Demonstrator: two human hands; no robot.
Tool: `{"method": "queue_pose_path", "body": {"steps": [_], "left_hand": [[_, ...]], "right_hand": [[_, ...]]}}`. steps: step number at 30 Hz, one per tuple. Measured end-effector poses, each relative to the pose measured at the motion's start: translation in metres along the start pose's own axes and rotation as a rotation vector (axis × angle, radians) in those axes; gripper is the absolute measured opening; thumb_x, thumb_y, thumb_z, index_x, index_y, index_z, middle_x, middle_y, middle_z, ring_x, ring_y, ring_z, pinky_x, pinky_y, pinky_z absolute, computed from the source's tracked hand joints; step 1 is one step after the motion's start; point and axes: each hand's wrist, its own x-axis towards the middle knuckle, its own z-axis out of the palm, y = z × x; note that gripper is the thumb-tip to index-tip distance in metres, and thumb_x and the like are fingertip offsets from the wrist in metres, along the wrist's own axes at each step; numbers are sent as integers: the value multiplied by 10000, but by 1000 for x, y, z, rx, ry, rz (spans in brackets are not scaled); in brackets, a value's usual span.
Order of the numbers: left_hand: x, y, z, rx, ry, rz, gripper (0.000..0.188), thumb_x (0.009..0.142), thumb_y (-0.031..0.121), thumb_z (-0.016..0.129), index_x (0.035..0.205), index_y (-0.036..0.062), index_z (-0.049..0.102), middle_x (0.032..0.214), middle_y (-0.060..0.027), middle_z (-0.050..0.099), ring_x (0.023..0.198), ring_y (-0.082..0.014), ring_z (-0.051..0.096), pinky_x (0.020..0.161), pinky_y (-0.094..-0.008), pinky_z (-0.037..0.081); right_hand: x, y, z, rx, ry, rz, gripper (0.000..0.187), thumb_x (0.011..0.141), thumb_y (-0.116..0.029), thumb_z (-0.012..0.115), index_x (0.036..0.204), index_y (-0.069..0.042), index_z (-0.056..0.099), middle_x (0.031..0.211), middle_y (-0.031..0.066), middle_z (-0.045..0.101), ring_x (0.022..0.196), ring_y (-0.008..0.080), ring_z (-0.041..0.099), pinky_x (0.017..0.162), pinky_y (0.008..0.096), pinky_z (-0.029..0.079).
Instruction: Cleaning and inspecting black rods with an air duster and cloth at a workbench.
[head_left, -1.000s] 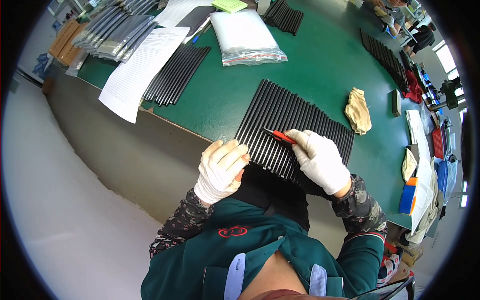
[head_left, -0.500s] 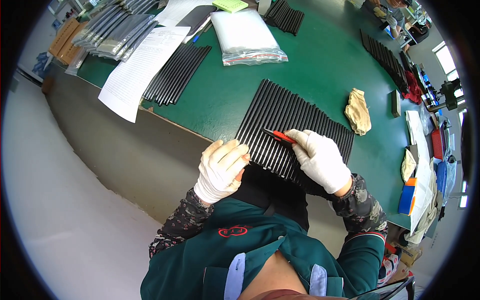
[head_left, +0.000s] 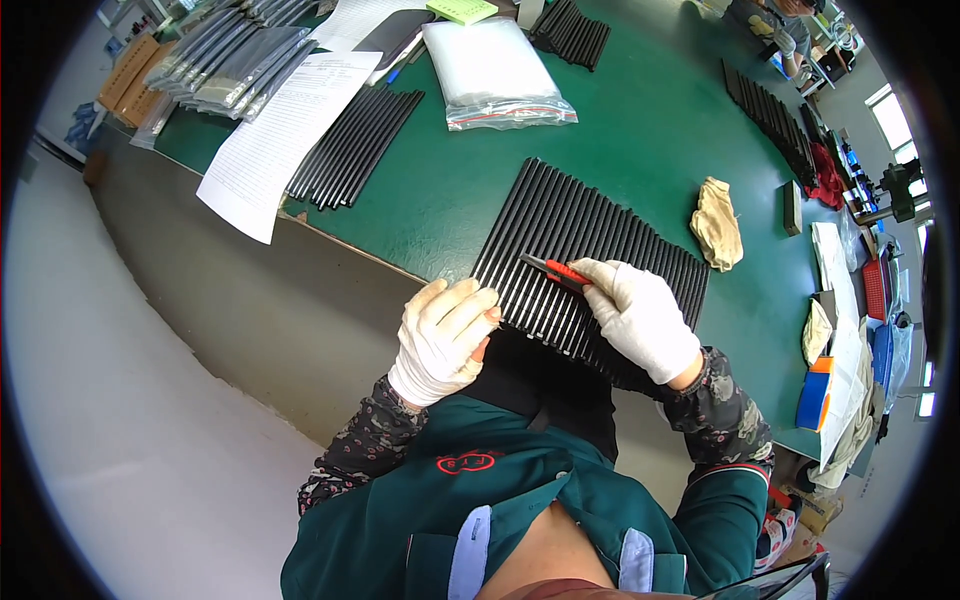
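Observation:
A row of black rods lies side by side at the table's near edge, their lower ends shiny. My right hand, in a white glove, is closed round a red-and-black tool with a narrow, blade-like grey tip. That tip points left, over the rods. At the row's near left corner is my left hand, gloved too, with bare skin showing at the fingertips. Its fingers are bent together by the rod ends; what they pinch, if anything, is hidden.
Left on the green table are another rod bundle, a printed sheet and bagged goods. A clear zip bag lies beyond the rods, a beige cloth to the right. Another person is at the far right.
The tool's tip has shifted slightly left over the rods, with a small movement of my right hand. My left hand looks almost still.

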Motion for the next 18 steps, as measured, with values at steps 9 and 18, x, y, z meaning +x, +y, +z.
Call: {"method": "queue_pose_path", "body": {"steps": [9, 18], "left_hand": [[1, -1, 1, 2, 6, 2, 268, 903, 204, 554, 1152, 107, 580, 1139, -66, 629, 1062, -279, 580, 927, -464, 419], [3, 1, -2, 30, -14, 4, 269, 892, 184, 571, 1148, 100, 574, 1124, -72, 625, 1054, -288, 581, 907, -460, 436]], "right_hand": [[2, -3, -18, 512, -42, 327, 270, 912, -111, 561, 1160, -30, 629, 801, 71, 646, 712, 169, 618, 703, 288, 502], [-2, -1, -2, -6, 33, 14, 241, 892, -150, 559, 1115, -86, 625, 890, 129, 653, 839, 313, 646, 743, 397, 522]]}}
